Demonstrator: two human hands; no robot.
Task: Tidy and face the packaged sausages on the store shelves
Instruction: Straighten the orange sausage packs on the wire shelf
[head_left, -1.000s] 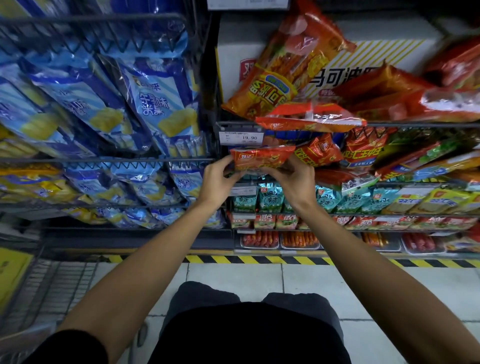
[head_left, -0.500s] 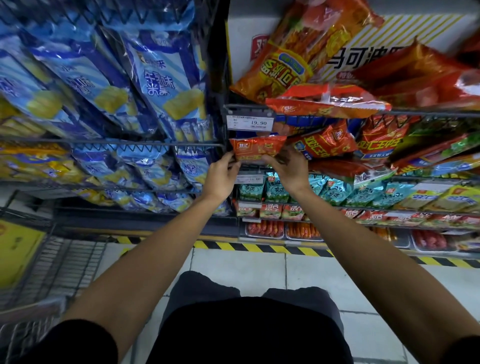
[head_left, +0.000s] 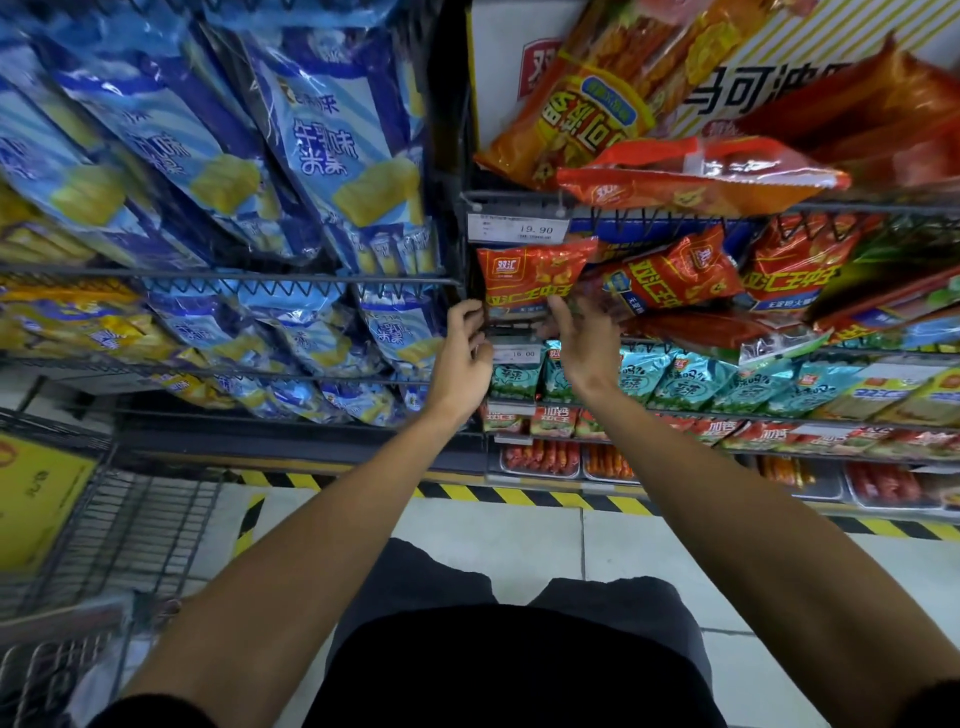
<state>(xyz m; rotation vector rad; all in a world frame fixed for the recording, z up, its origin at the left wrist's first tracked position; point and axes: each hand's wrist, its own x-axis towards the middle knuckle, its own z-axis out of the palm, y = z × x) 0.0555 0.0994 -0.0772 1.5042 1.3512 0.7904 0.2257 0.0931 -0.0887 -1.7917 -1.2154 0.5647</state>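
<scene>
A red sausage pack (head_left: 530, 278) stands upright at the left end of the wire shelf (head_left: 675, 210), label facing out, just under the 19.90 price tag (head_left: 519, 228). My left hand (head_left: 462, 353) has its fingers curled at the pack's lower left corner. My right hand (head_left: 584, 343) is beside the lower right corner, fingers loosely spread with the tips touching or just short of the pack. More red sausage packs (head_left: 680, 273) lie tilted to the right on the same shelf.
Blue snack bags (head_left: 322, 150) fill the wire racks on the left. Orange and red packs (head_left: 696, 174) overhang the shelf above. Teal packs (head_left: 685, 382) and sausage trays (head_left: 540, 457) sit on lower shelves. A wire cart (head_left: 104, 530) stands at the lower left, beside hazard-striped floor tape (head_left: 519, 493).
The red pack went from lying flat in both hands to standing upright on the shelf, label out. My right hand has loosened and opened; the view moved closer to the shelf.
</scene>
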